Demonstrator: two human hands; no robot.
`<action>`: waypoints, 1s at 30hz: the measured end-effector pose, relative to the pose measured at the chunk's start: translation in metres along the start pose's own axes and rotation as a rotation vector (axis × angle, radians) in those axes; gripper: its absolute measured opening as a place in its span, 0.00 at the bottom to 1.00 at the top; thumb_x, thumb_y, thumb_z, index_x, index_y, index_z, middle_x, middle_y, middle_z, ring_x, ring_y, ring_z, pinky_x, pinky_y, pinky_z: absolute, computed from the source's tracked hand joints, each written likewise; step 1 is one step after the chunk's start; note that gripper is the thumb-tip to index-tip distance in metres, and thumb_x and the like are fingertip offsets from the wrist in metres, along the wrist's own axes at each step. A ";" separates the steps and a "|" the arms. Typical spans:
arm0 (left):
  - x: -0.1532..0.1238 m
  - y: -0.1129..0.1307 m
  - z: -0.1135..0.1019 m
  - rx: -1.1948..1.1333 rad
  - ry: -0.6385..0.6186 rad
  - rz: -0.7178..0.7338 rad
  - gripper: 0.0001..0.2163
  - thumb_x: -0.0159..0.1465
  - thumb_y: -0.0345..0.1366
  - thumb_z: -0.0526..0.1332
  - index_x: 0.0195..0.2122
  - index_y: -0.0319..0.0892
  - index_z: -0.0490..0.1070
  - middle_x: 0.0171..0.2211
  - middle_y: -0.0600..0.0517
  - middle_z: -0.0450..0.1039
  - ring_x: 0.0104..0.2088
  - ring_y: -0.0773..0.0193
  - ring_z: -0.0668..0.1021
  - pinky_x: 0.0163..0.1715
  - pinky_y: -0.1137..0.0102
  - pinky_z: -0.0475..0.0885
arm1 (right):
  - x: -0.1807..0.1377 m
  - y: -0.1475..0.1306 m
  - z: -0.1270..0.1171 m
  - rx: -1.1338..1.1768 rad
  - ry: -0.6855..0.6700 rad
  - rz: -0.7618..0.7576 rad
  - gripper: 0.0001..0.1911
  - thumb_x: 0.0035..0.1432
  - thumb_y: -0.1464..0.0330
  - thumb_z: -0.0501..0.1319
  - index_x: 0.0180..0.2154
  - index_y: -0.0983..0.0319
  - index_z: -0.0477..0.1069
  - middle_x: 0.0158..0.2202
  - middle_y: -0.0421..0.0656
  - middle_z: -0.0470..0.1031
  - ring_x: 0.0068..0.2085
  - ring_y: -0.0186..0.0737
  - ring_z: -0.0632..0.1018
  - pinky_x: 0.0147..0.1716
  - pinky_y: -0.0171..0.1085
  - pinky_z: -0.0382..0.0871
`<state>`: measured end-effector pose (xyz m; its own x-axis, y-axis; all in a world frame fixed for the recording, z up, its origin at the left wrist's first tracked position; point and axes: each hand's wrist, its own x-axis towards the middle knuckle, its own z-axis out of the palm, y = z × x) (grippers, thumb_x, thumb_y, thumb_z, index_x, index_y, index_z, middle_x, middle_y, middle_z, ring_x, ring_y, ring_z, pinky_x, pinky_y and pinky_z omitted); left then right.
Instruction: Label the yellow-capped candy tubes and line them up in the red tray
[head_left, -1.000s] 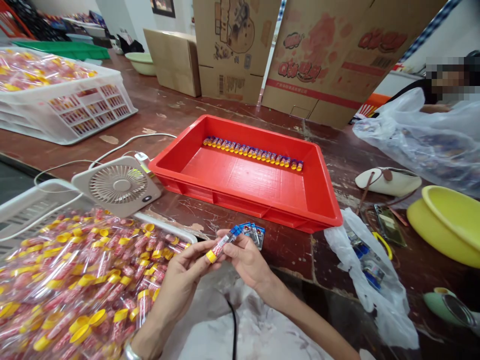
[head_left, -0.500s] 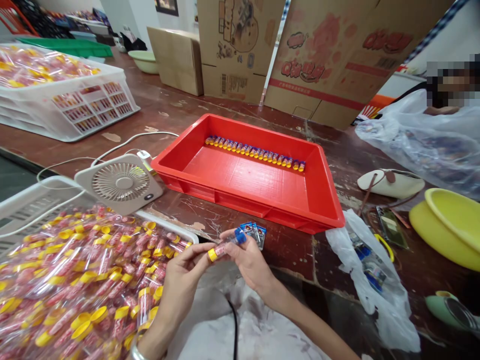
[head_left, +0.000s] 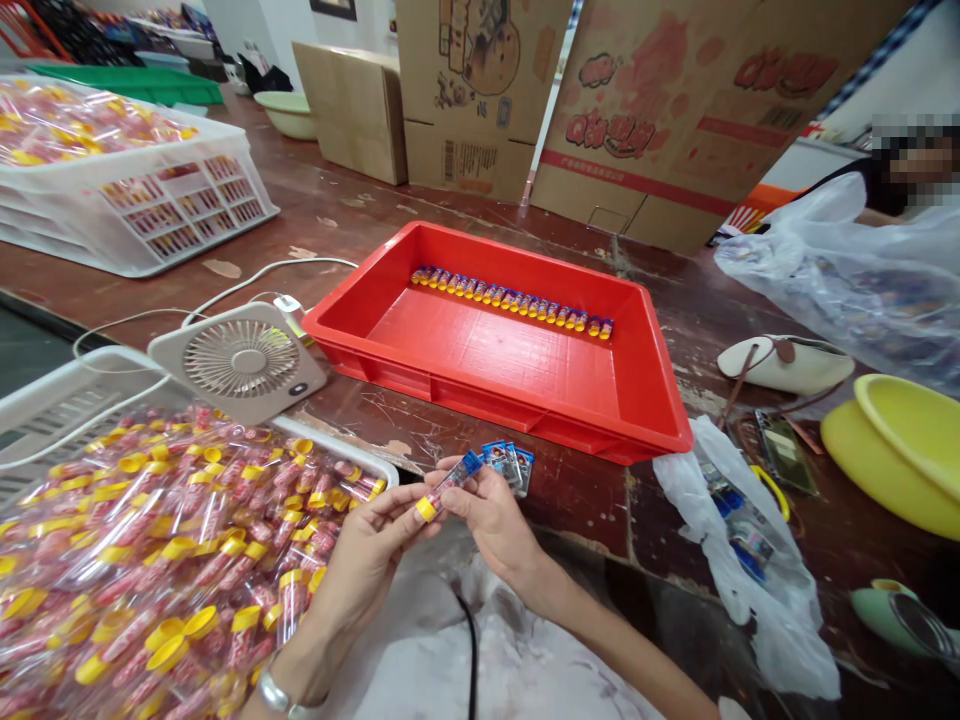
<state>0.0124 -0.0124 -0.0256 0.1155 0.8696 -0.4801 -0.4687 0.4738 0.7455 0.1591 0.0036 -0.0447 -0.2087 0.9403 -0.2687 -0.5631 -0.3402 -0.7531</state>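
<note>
A clear tube [head_left: 448, 488] with a yellow cap and a blue far end is held tilted between my two hands, in front of the red tray. My left hand [head_left: 379, 535] is closed on its yellow-capped end. My right hand [head_left: 496, 522] pinches the tube's middle and blue end with thumb and fingers. Just beyond the right hand, small blue sachets [head_left: 507, 462] lie overlapping on the table. In the red tray [head_left: 480, 375], a row of tubes [head_left: 514, 300] with yellow ends and blue tops lines the far side.
At left, a white crate [head_left: 386, 470] holds a heap of yellow-capped tubes [head_left: 172, 550]. A fan [head_left: 244, 362] with a cable stands at its far edge. On the right lie a plastic bag [head_left: 750, 560], a white pouch [head_left: 784, 364] and yellow basins [head_left: 892, 460]. Cardboard boxes [head_left: 637, 130] stand behind.
The tube has turned slightly in my fingers, and its blue end now looks narrower and lies a little further left. Both hands keep their hold.
</note>
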 end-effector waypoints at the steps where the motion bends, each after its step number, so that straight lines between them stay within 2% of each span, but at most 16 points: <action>1: 0.000 -0.001 0.000 -0.011 0.007 0.002 0.16 0.44 0.37 0.79 0.34 0.38 0.83 0.32 0.48 0.83 0.30 0.66 0.82 0.32 0.78 0.79 | 0.000 0.001 0.001 0.001 -0.005 0.006 0.21 0.43 0.67 0.76 0.41 0.60 0.76 0.36 0.41 0.83 0.36 0.39 0.81 0.39 0.36 0.73; 7: 0.003 -0.007 -0.002 -0.046 0.054 0.051 0.14 0.41 0.37 0.80 0.27 0.38 0.81 0.25 0.51 0.81 0.25 0.69 0.80 0.28 0.80 0.78 | 0.001 0.005 0.003 -0.011 -0.014 0.022 0.20 0.41 0.67 0.76 0.39 0.61 0.77 0.36 0.41 0.83 0.32 0.37 0.80 0.34 0.34 0.73; 19: 0.005 -0.009 0.006 -0.085 0.172 0.047 0.18 0.33 0.38 0.81 0.24 0.36 0.80 0.22 0.52 0.79 0.22 0.70 0.78 0.25 0.79 0.77 | 0.001 0.008 0.003 -0.027 0.001 0.041 0.21 0.41 0.66 0.76 0.40 0.61 0.77 0.37 0.42 0.84 0.33 0.37 0.81 0.36 0.34 0.74; 30: 0.004 -0.013 0.004 -0.093 0.166 0.067 0.16 0.37 0.37 0.80 0.25 0.36 0.80 0.23 0.52 0.79 0.23 0.70 0.78 0.27 0.78 0.77 | 0.002 0.008 0.003 -0.034 0.018 0.046 0.21 0.41 0.67 0.76 0.39 0.61 0.77 0.37 0.43 0.83 0.35 0.40 0.81 0.38 0.37 0.73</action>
<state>0.0228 -0.0146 -0.0351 -0.0612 0.8600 -0.5067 -0.5506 0.3943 0.7358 0.1522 0.0026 -0.0494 -0.2190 0.9237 -0.3144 -0.5257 -0.3832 -0.7595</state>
